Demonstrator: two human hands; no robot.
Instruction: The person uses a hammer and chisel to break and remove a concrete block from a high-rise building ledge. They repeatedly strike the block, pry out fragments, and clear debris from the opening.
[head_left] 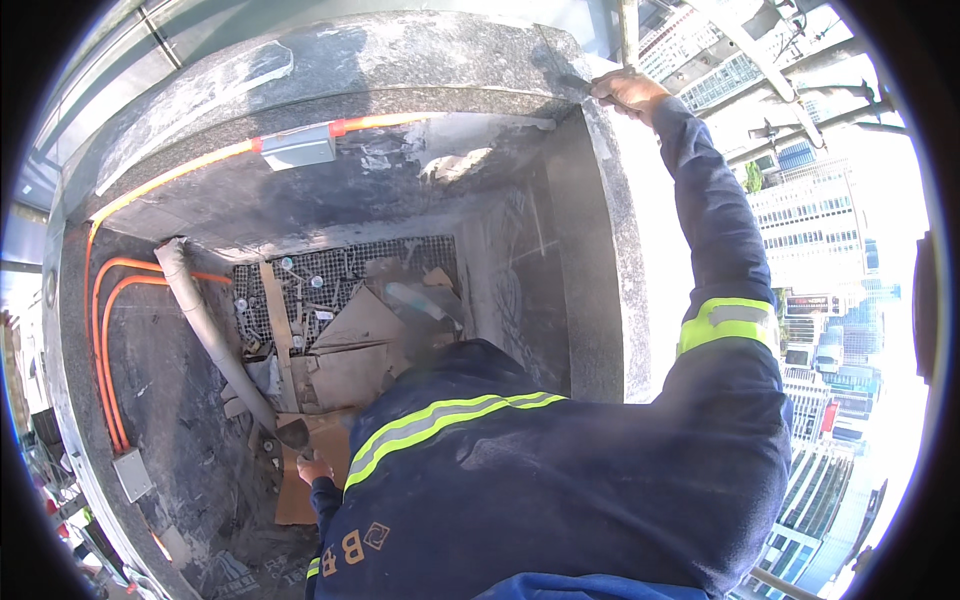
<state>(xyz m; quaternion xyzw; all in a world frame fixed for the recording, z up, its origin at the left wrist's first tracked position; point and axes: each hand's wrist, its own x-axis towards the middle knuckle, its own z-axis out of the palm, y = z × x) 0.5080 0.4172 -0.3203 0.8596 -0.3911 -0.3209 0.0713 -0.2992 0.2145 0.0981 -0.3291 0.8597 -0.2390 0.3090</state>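
Note:
My left hand (315, 466), low on the left, is closed round the handle of a putty knife (293, 433). Its dark, flared blade points up and away from me, over a piece of brown cardboard (325, 445). On the far right my right arm reaches out, and the right hand (632, 92) is closed at the corner of a rough grey concrete ledge (450, 55). By its fingertips a small dark flat shape lies against the ledge; whether it is a blade or a shadow I cannot tell.
Within the concrete recess a pale pipe (215, 335) slants down beside orange conduits (104, 340) and a grey junction box (132, 475). Another box (298, 147) sits under the ledge. Cardboard sheets (355, 320) and debris cover dark mesh (370, 262). Buildings (800, 220) show far below, right.

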